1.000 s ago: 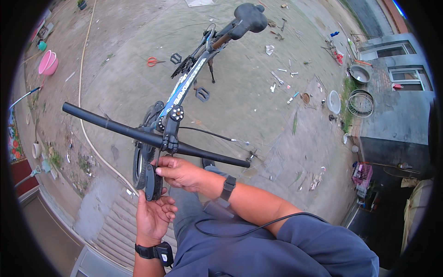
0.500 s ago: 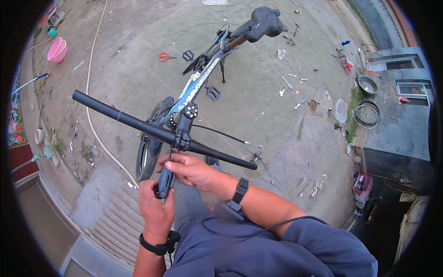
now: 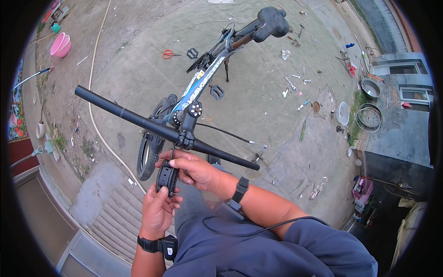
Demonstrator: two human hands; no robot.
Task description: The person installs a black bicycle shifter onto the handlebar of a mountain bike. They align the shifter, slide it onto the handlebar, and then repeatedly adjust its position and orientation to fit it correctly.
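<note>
A black folding multi-tool (image 3: 166,177) stands nearly upright just below the bicycle's stem (image 3: 186,131). A thin dark shaft runs from its upper end toward the stem clamp; its tip is hard to make out. My left hand (image 3: 156,213) pinches the tool's lower end between thumb and fingers. Around its upper end close the thumb and fingers of my right hand (image 3: 197,171). The black handlebar (image 3: 121,113), without grips, crosses in front of me above both hands. Beyond it the blue and white bicycle frame (image 3: 199,85) reaches to the saddle (image 3: 271,23).
The front wheel (image 3: 148,157) is left of my hands. A cable (image 3: 226,134) juts right from the stem. Orange-handled scissors (image 3: 169,54), several wrenches (image 3: 290,83) and small parts lie on the ground. A hose (image 3: 91,92) runs along the left; basins (image 3: 342,113) stand at right.
The multi-tool has turned in my hands and shows a different side. My left hand has rolled and shifted its hold at the lower end. The right hand stays close to the stem.
</note>
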